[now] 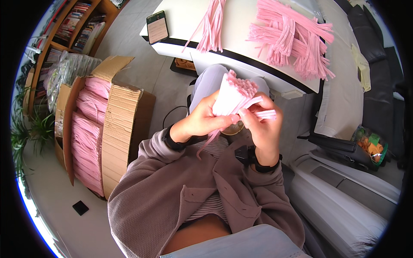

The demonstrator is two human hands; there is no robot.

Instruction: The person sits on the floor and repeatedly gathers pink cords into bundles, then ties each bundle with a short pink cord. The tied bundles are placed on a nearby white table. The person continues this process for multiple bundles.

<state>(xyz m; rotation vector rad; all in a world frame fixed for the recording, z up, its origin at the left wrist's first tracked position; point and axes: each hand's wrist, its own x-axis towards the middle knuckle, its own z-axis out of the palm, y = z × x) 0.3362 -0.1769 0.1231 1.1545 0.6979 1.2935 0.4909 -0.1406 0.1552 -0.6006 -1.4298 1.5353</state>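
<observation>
A bundle of pale pink fuzzy strips (230,96) is held upright above my lap, its cut ends facing up. My left hand (206,117) grips the bundle from the left, thumb across its lower part. My right hand (263,124) pinches a few strips (266,114) that stick out to the right from the bundle's side. One loose strip (206,146) hangs below my left hand. On the white table ahead lie a small bunch of pink strips (211,29) and, farther right, a crisscrossed pile of pink bundles (287,38).
A phone (157,27) lies at the table's left corner. An open cardboard box (121,135) packed with pink strips (86,148) stands to the left, before a bookshelf (53,38). A dark sofa (376,77) and a grey-white appliance or container (335,193) are on the right.
</observation>
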